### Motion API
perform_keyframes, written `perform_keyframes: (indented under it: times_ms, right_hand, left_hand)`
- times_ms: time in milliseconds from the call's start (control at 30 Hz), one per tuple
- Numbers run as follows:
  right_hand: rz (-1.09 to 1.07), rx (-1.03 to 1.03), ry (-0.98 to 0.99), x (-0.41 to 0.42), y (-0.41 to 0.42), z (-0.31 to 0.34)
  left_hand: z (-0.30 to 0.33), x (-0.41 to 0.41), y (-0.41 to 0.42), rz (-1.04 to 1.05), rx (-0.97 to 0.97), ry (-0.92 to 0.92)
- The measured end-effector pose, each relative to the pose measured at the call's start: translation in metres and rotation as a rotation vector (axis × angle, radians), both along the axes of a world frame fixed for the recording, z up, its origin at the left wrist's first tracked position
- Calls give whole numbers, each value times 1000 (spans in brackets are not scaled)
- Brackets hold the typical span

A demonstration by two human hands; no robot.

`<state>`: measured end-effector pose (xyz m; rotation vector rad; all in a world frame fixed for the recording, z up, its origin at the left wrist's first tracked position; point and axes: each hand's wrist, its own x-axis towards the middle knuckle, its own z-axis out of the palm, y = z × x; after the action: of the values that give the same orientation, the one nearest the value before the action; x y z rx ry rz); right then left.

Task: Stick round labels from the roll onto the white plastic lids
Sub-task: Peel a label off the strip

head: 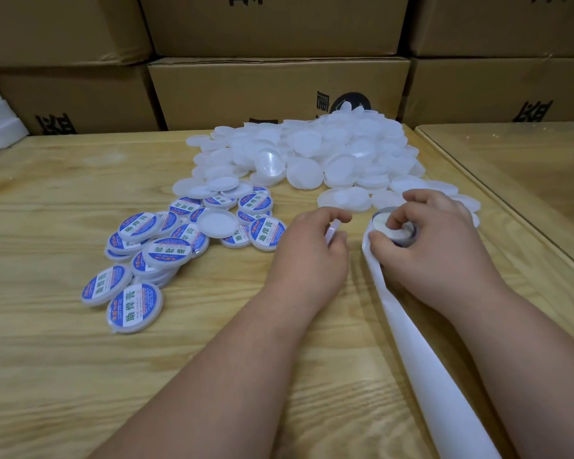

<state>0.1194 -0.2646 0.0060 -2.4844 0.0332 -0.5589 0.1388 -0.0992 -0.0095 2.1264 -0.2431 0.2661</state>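
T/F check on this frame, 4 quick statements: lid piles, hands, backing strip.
1. Labelled lids lie left of the left hand. True.
2. The unlabelled lid pile sits nearer the person than the labelled ones. False: it lies farther back, toward the cardboard boxes.
3. The right hand grips the label roll. True.
4. The white backing strip trails away toward the boxes. False: it runs toward the person.

Both forearms are bare to the frame edge, the left hand (312,256) and right hand (434,240) ungloved
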Motion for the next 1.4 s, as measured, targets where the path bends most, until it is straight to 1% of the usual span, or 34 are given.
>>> perform_keyframes:
  times_ms: [200, 267, 333, 433, 567, 633, 867, 1000, 1100, 1200, 1333, 1400]
  right_hand:
    - [24, -63, 66, -3, -5, 5]
    - [40, -47, 78, -4, -4, 8]
    - [54, 3, 81, -5, -3, 11]
    - [79, 40, 71, -6, -4, 13]
    - [46, -40, 36, -4, -5, 13]
    - [23, -82, 20, -4, -4, 14]
    - [-53, -176, 20, -1, -6, 11]
    - [-37, -167, 53, 0, -5, 8]
    - [-38, -167, 56, 2, -7, 7]
    - [-15, -101, 52, 3, -7, 6]
    - [72, 90, -46, 3, -8, 7]
    - [90, 119, -72, 3, -9, 7]
  left_hand:
    - [8, -6, 1, -75, -78, -3]
    - [10, -9, 1, -98, -85, -10]
    - [12, -12, -2, -106, -95, 30]
    - [14, -18, -7, -146, -36, 61]
    - [14, -18, -8, -163, 72, 58]
    - [13, -17, -7, -181, 74, 78]
    - [18, -31, -9, -528, -1, 71]
    - [21, -34, -9, -632, 13, 95]
    - [22, -34, -9, -665, 24, 108]
    - [22, -34, -9, -671, 21, 119]
    - [19, -32, -10, -613, -7, 110]
    - [18, -32, -11, -589, -17, 101]
